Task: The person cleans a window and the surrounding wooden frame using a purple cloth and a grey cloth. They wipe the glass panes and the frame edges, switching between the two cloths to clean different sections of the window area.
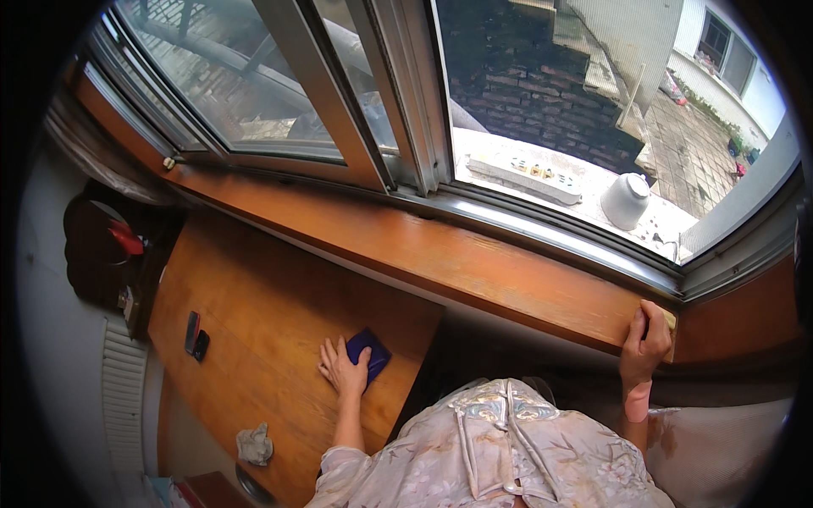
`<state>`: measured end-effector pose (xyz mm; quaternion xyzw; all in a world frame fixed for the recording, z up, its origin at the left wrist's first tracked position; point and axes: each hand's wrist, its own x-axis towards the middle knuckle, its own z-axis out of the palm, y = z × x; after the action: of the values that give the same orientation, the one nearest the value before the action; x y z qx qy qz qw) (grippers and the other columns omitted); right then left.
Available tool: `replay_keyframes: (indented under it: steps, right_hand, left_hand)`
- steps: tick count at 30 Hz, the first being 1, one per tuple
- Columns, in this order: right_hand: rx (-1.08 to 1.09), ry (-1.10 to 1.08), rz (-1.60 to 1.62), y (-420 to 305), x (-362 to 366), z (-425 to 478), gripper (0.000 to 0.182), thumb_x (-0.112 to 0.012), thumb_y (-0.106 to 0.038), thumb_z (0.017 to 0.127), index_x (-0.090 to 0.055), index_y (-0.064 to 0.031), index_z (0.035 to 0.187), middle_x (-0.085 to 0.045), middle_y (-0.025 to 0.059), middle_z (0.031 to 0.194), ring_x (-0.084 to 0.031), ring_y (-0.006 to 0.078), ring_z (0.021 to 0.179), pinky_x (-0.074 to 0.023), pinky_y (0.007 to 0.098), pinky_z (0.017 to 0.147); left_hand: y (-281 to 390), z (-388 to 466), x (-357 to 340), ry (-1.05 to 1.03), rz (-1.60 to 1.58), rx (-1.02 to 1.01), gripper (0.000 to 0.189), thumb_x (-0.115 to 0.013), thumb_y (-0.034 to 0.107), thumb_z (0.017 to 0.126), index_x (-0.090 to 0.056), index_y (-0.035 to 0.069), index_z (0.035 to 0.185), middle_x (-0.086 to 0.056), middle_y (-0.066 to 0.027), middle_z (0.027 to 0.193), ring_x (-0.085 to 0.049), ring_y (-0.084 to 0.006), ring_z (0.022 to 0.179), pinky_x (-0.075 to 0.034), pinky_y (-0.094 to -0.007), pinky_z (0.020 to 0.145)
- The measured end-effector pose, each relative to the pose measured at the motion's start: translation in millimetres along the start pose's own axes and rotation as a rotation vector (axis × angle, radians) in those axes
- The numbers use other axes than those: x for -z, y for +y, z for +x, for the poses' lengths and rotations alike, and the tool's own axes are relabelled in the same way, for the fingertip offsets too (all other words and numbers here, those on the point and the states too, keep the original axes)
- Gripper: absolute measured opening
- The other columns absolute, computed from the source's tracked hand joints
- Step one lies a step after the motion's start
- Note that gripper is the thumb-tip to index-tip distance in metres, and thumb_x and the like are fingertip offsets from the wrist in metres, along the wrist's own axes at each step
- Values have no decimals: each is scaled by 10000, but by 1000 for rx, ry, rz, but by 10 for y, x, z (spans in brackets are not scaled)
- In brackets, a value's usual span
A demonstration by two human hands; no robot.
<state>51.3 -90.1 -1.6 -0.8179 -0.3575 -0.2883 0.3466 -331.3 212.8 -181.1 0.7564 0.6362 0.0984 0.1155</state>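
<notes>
My left hand (346, 369) rests spread on the wooden table (254, 292), with its thumb over a dark blue folded item (370, 357), perhaps a cloth or pouch. Whether it grips that item is not clear. At the right end of the wooden windowsill (394, 244), my right hand (646, 340) has its fingers curled at the sill's corner, beside a small yellowish piece (669, 319). The fingers partly hide that piece, so I cannot tell if they hold it. A crumpled grey cloth (255, 444) lies near the table's lower edge.
Two dark handheld devices (192, 331) lie on the table's left part. Metal-framed sliding windows (330, 95) stand behind the sill. Outside are an upturned white pot (625, 200) and a long planter-like box (524, 178). A dark carved piece of furniture (95, 254) and a white radiator (124, 387) are at left.
</notes>
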Motion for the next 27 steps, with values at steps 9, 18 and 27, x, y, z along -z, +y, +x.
replay_keyframes:
  steps: [9, 18, 27]
  right_hand:
    - [6, 10, 25, 16, 26, -20, 103, -580, 12, 885, -622, 12, 979, -647, 183, 876, -623, 362, 802, -489, 401, 726]
    - [-6, 19, 85, 57, 47, -36, 95, -578, 27, 879, -611, 24, 968, -622, 193, 836, -610, 360, 766, -484, 404, 701]
    - [19, 42, 36, 0, 9, 3, 118, -581, 52, 862, -605, 22, 973, -589, 180, 787, -568, 349, 705, -456, 399, 651]
  left_hand:
    - [1025, 424, 670, 431, -521, -379, 491, -666, 206, 886, -519, -15, 1299, -497, -192, 1378, -427, -368, 1305, -351, -459, 1074]
    - [2495, 1587, 1615, 640, -758, -669, 494, -722, 117, 827, -537, -19, 1265, -575, -172, 1212, -565, -307, 1098, -479, -367, 872]
    - [2606, 1825, 1629, 496, -1086, -633, 351, -696, 62, 861, -587, 1, 1189, -608, -75, 1037, -599, -179, 924, -500, -309, 808]
